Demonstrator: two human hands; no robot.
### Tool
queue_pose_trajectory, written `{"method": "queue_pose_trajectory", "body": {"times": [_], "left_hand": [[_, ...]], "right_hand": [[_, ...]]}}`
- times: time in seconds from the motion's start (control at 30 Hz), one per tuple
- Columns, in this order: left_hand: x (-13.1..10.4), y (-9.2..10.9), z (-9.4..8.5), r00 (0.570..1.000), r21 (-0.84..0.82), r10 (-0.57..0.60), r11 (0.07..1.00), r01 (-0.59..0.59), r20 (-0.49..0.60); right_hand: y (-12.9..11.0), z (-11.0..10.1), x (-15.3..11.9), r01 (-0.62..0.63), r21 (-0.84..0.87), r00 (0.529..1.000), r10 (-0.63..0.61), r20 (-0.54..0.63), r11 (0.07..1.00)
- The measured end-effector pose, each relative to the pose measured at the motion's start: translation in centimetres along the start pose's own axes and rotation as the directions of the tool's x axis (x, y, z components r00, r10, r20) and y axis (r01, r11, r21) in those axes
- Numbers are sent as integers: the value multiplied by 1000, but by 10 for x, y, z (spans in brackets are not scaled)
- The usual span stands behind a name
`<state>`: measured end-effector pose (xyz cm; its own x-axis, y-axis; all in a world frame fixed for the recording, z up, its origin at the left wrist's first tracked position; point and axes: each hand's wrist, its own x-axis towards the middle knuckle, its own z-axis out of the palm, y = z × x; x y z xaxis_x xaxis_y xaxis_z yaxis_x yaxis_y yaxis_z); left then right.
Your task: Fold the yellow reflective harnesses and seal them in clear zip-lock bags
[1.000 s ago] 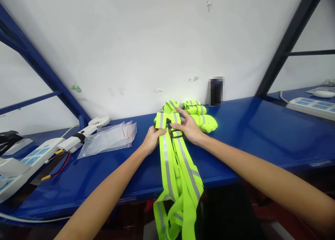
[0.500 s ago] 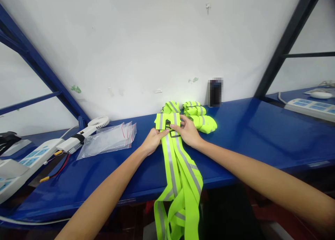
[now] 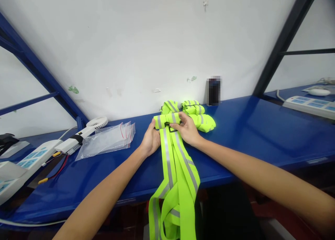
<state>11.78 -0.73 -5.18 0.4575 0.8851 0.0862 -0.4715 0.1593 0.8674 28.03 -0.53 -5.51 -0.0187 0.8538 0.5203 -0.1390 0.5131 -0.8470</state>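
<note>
Over the counter's (image 3: 248, 135) front edge hang the strap's (image 3: 167, 152) loose tails; its rolled end (image 3: 159, 122) lies between both hands near the wall (image 3: 131, 58), just in front of the bundles (image 3: 206, 123). Left hand (image 3: 150, 140) and right hand (image 3: 188, 130) each have a closed grip, pinching opposite ends of that roll. Should either grip slacken, the dangling weight could drag the roll open, and the buckle (image 3: 172, 130) might make it lumpy. Lengthwise, the strap runs from wall towards the person, tails nearest; the roll itself lies crosswise.
</note>
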Motion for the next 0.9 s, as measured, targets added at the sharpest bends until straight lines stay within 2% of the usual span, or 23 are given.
{"method": "queue_pose_trajectory", "body": {"times": [0.1, 0.2, 0.3, 0.4, 0.47, 0.57, 0.67, 0.73, 0.83, 0.9], "left_hand": [[0, 0, -2, 997, -23, -75, 997, 75, 21], [-1, 2, -2, 997, -64, -74, 995, 74, 3], [-2, 4, -2, 999, -119, 25, 992, -30, -45], [-2, 6, -3, 980, -149, 124, 978, -147, -157], [-2, 6, -4, 966, -139, 153, 973, -184, -210], [-3, 6, -4, 960, -80, 186, 975, -206, -210], [-3, 6, -3, 962, 7, 226, 974, -228, -156], [-3, 6, -2, 964, 62, 228, 973, -222, -138], [-4, 6, 1, 974, 110, 172, 981, -157, -145], [-4, 7, 2, 980, 120, 133, 986, -115, -151]], "right_hand": [[2, -1, 1, -20, -4, 1000, 20, 2, 1000], [2, -1, 1, -44, 21, 999, 43, 9, 999], [0, -3, 2, -76, 34, 995, 73, 63, 997], [-4, -6, 2, -100, 0, 982, 99, 160, 995], [-4, -8, 1, -110, -37, 970, 115, 215, 993], [-2, -8, -3, -194, -63, 946, 204, 254, 979], [3, -6, -5, -367, -61, 901, 371, 225, 928], [6, -4, -5, -422, -28, 887, 419, 196, 906], [9, -4, -4, -372, 9, 917, 366, 157, 928], [9, -4, -3, -305, -45, 944, 308, 115, 951]]}}
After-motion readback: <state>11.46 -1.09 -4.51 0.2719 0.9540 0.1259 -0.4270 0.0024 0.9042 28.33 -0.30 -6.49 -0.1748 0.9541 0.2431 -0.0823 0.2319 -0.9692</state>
